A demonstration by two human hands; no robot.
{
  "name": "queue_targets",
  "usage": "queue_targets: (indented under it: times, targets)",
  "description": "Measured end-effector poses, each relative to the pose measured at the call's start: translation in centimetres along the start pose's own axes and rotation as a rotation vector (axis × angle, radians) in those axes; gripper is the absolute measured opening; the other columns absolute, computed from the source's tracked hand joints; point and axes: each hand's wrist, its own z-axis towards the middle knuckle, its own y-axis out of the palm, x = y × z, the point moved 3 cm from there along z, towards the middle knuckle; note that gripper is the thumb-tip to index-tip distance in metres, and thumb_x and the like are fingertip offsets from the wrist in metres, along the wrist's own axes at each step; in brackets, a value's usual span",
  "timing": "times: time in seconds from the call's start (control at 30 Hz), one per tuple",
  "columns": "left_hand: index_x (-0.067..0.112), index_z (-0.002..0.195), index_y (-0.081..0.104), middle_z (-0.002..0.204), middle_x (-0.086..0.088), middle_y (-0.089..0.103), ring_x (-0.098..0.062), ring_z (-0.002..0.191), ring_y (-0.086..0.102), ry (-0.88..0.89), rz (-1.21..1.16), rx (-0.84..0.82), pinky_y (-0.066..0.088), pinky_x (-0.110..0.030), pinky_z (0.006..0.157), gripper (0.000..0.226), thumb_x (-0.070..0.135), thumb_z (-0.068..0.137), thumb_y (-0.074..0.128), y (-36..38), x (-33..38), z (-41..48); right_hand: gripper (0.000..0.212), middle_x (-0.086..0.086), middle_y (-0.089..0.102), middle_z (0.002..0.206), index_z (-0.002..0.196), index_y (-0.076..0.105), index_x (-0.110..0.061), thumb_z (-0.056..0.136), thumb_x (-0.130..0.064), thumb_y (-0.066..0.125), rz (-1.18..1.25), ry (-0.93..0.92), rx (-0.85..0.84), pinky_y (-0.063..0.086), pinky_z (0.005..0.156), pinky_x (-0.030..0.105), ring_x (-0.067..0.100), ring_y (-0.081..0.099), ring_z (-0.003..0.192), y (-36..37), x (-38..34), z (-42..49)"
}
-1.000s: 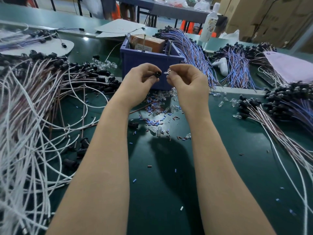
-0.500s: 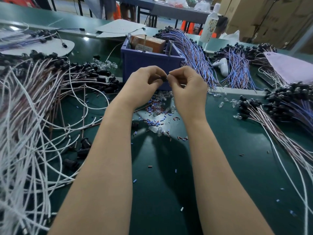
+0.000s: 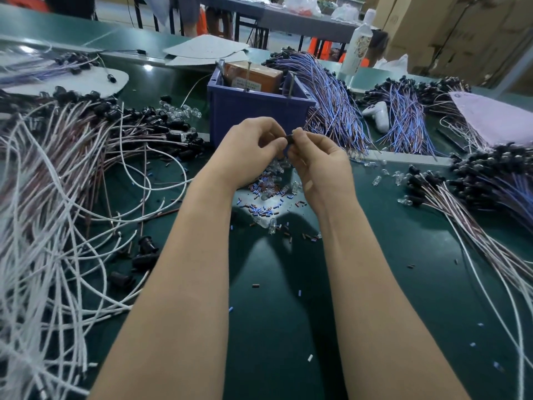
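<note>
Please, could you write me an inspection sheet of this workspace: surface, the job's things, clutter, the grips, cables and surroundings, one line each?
surface: dark green table, strewn with small bits.
job's things: small black part, held up in front of the blue bin.
clutter: clear bulbs and blue and brown sleeve bits under the hands; loose black sockets at left.
grips: left hand and right hand both pinch the small black part.
cables: white wires piled at left; blue wire bundles beside the bin.
surroundings: white bottle, cardboard boxes behind.
</note>
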Motion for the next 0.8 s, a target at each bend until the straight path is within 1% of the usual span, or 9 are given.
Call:
queue_targets:
  times: [0.13,0.23,0.37,0.43,0.47,0.57,0.63,0.7,0.8]
  targets:
    - [0.020,0.092,0.064,0.086,0.003,0.069,-0.010,0.082,0.062,-0.040,0.121,0.005,0.043,-0.015,0.070,0.007,0.019,0.093,0.056,0.1,-0.4,-0.1,0.015,0.000,0.063,0.060,0.076,0.057,-0.006,0.091,-0.001,0.058,-0.012,0.018,-0.004,0.052,0.056,0.016,0.005,0.062,0.052,0.3,0.8,-0.2]
    - [0.017,0.100,0.067,0.093,0.000,0.070,-0.015,0.091,0.063,-0.071,0.157,0.021,0.047,-0.024,0.084,0.013,0.022,0.093,0.056,0.3,-0.2,-0.1,0.014,0.004,0.063,0.068,0.079,0.057,-0.006,0.092,-0.002,0.057,-0.065,-0.010,0.007,0.056,0.062,0.019,0.008,0.064,0.056,0.3,0.8,-0.3]
    - [0.024,0.105,0.067,0.107,0.003,0.068,-0.019,0.107,0.059,-0.188,0.212,0.121,0.042,-0.041,0.100,0.017,0.029,0.092,0.057,0.4,0.9,0.5,0.009,0.008,0.063,0.084,0.088,0.057,-0.009,0.092,-0.001,0.057,-0.255,-0.126,-0.012,0.056,0.074,0.025,0.019,0.063,0.078,0.8,0.4,-0.3]
    - [0.025,0.105,0.064,0.110,0.003,0.064,-0.018,0.106,0.058,-0.154,0.292,0.207,0.043,-0.038,0.097,0.018,0.034,0.090,0.060,0.0,2.2,0.7,0.008,0.011,0.061,0.088,0.089,0.055,-0.008,0.093,0.000,0.055,-0.256,-0.149,0.039,0.054,0.079,0.029,0.022,0.061,0.082,0.3,0.2,-0.1]
    - [0.023,0.097,0.064,0.100,0.005,0.064,-0.013,0.095,0.059,-0.102,0.264,0.221,0.047,-0.032,0.089,0.016,0.037,0.089,0.061,-0.2,2.8,0.9,0.006,0.013,0.061,0.089,0.090,0.054,-0.006,0.094,-0.001,0.054,-0.205,-0.131,0.081,0.055,0.078,0.028,0.021,0.061,0.081,-0.2,-0.1,0.0]
    - [0.016,0.072,0.065,0.055,0.012,0.058,-0.001,0.050,0.052,-0.160,0.018,-0.085,0.040,-0.015,0.049,0.046,0.055,0.091,0.050,0.6,3.5,0.8,0.010,0.011,0.062,0.081,0.103,0.052,0.003,0.096,-0.004,0.049,0.026,-0.026,0.180,0.057,0.073,0.026,0.017,0.062,0.071,-1.7,-0.5,0.5]
    - [0.009,0.083,0.067,0.050,0.007,0.055,-0.007,0.041,0.044,-0.371,-0.171,-0.272,0.034,-0.016,0.041,0.060,0.061,0.092,0.039,2.2,2.4,0.4,0.009,0.009,0.061,0.072,0.099,0.052,0.002,0.096,-0.005,0.048,0.082,0.014,0.223,0.054,0.063,0.023,0.015,0.060,0.064,-2.2,-0.4,0.6]
    - [0.007,0.092,0.060,0.051,0.005,0.051,-0.006,0.039,0.039,-0.520,-0.487,-0.235,0.030,-0.016,0.039,0.050,0.051,0.098,0.038,3.1,0.9,0.0,0.008,0.007,0.058,0.067,0.087,0.052,-0.004,0.094,-0.004,0.048,0.036,0.033,0.248,0.048,0.054,0.019,0.013,0.056,0.058,-2.4,0.0,0.5]
    - [0.011,0.093,0.057,0.053,0.007,0.047,-0.001,0.040,0.037,-0.502,-1.081,0.017,0.030,-0.012,0.040,0.025,0.024,0.103,0.038,2.1,-0.7,0.3,0.015,0.004,0.053,0.066,0.081,0.052,-0.010,0.096,-0.011,0.051,-0.144,0.010,0.298,0.040,0.049,0.016,0.009,0.047,0.054,-3.3,0.4,0.9]
